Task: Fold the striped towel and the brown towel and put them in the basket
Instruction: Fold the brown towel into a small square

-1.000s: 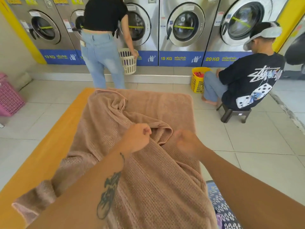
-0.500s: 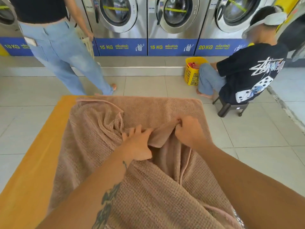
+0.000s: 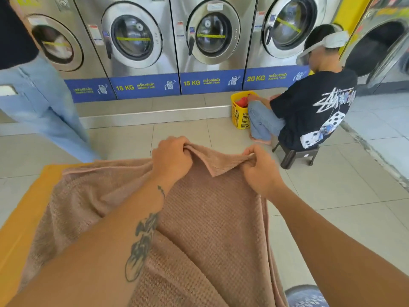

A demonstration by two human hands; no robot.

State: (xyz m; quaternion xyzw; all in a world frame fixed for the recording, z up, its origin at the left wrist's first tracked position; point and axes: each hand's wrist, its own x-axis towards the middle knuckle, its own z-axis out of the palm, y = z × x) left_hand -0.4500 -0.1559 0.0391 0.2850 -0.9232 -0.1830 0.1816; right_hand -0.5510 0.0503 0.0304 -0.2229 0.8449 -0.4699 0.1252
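The brown towel [image 3: 212, 218], a waffle-textured cloth, is spread over the orange table [image 3: 24, 220] in front of me. My left hand [image 3: 171, 159] grips its far edge at the top middle. My right hand [image 3: 260, 171] pinches the same edge a little to the right, and a small corner flap hangs down between the two hands. The far edge is raised off the table. I see no striped towel. A blue patterned object [image 3: 306, 296] shows at the bottom right; I cannot tell what it is.
A row of steel washing machines [image 3: 137, 41] lines the far wall. A person in jeans [image 3: 37, 103] stands at the left. Another person [image 3: 309, 107] sits on a low stool [image 3: 296, 155] beside a yellow basket [image 3: 240, 114]. Tiled floor surrounds the table.
Both hands have moved from the towel's bunched middle out to its far edge and lifted it, spreading the cloth flatter. The standing person has stepped left.
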